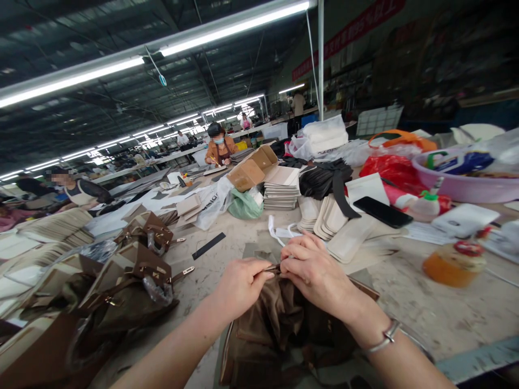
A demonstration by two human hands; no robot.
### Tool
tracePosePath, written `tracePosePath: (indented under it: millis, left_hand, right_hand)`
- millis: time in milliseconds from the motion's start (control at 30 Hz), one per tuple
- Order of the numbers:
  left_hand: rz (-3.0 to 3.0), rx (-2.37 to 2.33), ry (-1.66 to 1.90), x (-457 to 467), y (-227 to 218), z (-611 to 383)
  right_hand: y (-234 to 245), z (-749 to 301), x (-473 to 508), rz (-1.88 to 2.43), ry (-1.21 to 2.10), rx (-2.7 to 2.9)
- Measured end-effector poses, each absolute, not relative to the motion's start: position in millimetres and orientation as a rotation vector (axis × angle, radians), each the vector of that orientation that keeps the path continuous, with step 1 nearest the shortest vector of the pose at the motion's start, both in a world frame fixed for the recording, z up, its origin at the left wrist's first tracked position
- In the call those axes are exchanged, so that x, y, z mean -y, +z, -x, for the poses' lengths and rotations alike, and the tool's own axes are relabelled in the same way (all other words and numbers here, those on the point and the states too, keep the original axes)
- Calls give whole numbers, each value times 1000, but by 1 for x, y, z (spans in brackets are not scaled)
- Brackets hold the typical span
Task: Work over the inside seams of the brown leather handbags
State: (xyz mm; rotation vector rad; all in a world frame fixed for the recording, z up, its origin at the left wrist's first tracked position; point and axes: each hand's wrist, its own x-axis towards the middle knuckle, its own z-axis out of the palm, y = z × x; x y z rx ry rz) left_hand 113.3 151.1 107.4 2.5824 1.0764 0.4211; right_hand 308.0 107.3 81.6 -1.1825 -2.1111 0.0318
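Observation:
A dark brown leather bag (279, 329) lies on the worktable (425, 313) right in front of me. My left hand (239, 286) is closed, its fingers pinching the bag's top edge. My right hand (314, 270) meets it from the right, fingers curled and pinched on the same spot of the bag. A small metal part shows between the two hands, too small to name. A metal bracelet (385, 335) sits on my right wrist.
Several finished brown bags (133, 270) lie heaped at the left. Stacks of beige cut pieces (336, 221), a black phone (383, 212), a pink basin (466, 183), an orange jar (452, 263) and cardboard boxes (251, 170) crowd the table. Other people work at benches behind.

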Motion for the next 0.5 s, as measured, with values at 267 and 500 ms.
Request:
tracePosePath:
  millis: [267, 500]
  left_hand:
    - [-2667, -1046, 386, -151, 108, -117]
    - [-2690, -1047, 335, -153, 108, -118]
  right_hand:
    - [72, -305, -112, 1272, -27, 2041]
    - [72, -301, -111, 1366, -44, 2053]
